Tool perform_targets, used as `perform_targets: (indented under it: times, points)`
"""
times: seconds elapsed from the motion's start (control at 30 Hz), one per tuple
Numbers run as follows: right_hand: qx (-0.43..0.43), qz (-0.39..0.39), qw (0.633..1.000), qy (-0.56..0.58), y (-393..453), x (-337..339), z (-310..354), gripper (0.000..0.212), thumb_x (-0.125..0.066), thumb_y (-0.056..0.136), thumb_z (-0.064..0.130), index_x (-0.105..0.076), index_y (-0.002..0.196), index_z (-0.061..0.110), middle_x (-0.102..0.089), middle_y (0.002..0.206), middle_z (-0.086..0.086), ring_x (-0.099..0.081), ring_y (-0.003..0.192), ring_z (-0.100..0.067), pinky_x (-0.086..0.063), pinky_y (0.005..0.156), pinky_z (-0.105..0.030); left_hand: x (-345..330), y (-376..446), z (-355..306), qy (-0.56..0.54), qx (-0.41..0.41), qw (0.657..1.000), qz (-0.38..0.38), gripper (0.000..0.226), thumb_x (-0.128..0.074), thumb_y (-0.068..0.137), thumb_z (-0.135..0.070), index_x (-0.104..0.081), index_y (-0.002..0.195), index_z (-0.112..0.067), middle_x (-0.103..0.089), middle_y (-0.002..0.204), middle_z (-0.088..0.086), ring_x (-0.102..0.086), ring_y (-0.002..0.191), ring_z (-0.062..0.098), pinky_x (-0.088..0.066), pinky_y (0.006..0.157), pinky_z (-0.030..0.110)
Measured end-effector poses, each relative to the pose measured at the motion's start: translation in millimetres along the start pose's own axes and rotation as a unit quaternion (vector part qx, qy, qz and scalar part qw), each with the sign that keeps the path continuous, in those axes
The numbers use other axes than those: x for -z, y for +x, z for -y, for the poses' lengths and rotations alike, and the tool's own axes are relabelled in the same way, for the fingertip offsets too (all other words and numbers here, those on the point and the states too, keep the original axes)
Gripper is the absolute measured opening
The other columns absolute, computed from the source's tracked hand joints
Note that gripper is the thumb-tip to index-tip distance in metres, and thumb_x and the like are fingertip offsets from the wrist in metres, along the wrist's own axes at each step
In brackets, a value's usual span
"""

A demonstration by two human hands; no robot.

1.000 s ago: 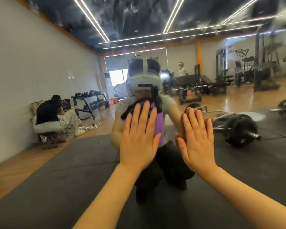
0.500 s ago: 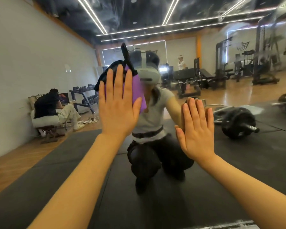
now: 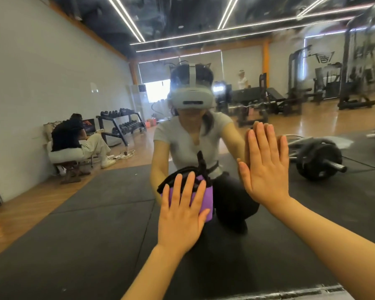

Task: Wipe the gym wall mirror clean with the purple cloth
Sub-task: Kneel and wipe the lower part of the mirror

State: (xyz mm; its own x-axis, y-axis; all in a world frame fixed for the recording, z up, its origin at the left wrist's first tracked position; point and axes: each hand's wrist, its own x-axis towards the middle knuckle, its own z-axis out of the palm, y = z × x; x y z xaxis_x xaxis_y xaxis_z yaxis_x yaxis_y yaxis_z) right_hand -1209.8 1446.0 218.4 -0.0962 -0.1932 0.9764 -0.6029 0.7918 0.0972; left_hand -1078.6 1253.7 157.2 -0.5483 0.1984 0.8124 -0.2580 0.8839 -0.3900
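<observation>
Mirror (image 3: 52, 68) fills nearly the whole view; we observe both of the person's hands flat against its glass. Left hand (image 3: 182, 211): fingers straight and spread, palm pressing the purple cloth (image 3: 206, 197) onto the mirror low in the view, at about the level of the reflected waist. The cloth is bunched, with a black edge (image 3: 178, 173) showing above the fingertips and a dark strand sticking up from it. Right hand (image 3: 265, 167): fingers straight and together, palm on the bare glass, holding nothing, up and to the right of the left hand, apart from the cloth. Beyond the hands, the mirror reflects the crouching person with a headset (image 3: 191, 98), black floor mats (image 3: 85, 234), a barbell (image 3: 318, 159) at right, a dumbbell rack (image 3: 121, 124) at left and a seated person (image 3: 78, 141) by the wall. Smeared streaks show on the glass at upper right (image 3: 344, 29).
</observation>
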Motion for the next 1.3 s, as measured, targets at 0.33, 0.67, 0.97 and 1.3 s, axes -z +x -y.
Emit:
perform_targets:
  times: [0.33, 0.67, 0.97, 1.3]
  points:
    - [-0.003, -0.011, 1.0, 0.018, 0.2, 2.7, 1.7, 0.065, -0.026, 0.106, 0.042, -0.02, 0.157, 0.003, -0.012, 0.165, -0.017, -0.011, 0.153, -0.035, -0.004, 0.124, -0.053, 38.7, 78.8, 55.4, -0.022, 0.075, 0.995, -0.058, 0.076, -0.034, 0.099, -0.048, -0.006, 0.158, -0.01, -0.01, 0.165, 0.017, -0.005, 0.152, 0.035, -0.002, 0.124, 0.047]
    - [0.079, -0.001, 0.988, 0.13, 8.4, 20.0, 50.7, 0.065, -0.039, 0.098, 0.03, -0.022, 0.155, 0.003, -0.016, 0.164, -0.013, -0.008, 0.155, -0.026, 0.0, 0.125, -0.045, 33.4, 47.3, 63.7, 0.001, 0.062, 0.998, -0.03, 0.076, -0.034, 0.098, -0.048, -0.005, 0.158, -0.01, -0.005, 0.164, 0.016, -0.001, 0.152, 0.034, -0.001, 0.123, 0.048]
    - [0.096, -0.011, 0.987, 0.131, 43.7, -5.8, 113.2, 0.057, -0.036, 0.103, 0.026, -0.027, 0.155, 0.004, -0.024, 0.162, -0.016, -0.018, 0.152, -0.03, -0.008, 0.124, -0.05, 52.9, 94.6, 111.1, -0.017, 0.09, 0.993, -0.073, 0.066, -0.015, 0.104, -0.047, -0.009, 0.157, -0.008, -0.013, 0.164, 0.017, -0.009, 0.152, 0.034, -0.006, 0.123, 0.049]
    - [0.109, -0.025, 0.992, 0.061, 39.7, -16.2, 112.6, 0.058, -0.036, 0.104, 0.029, -0.028, 0.155, 0.002, -0.024, 0.163, -0.017, -0.018, 0.152, -0.03, -0.013, 0.123, -0.053, 8.8, -33.1, 90.2, 0.008, 0.037, 0.999, 0.0, 0.08, -0.038, 0.096, -0.048, 0.0, 0.16, -0.016, 0.006, 0.167, 0.006, -0.005, 0.153, 0.031, -0.012, 0.12, 0.051]
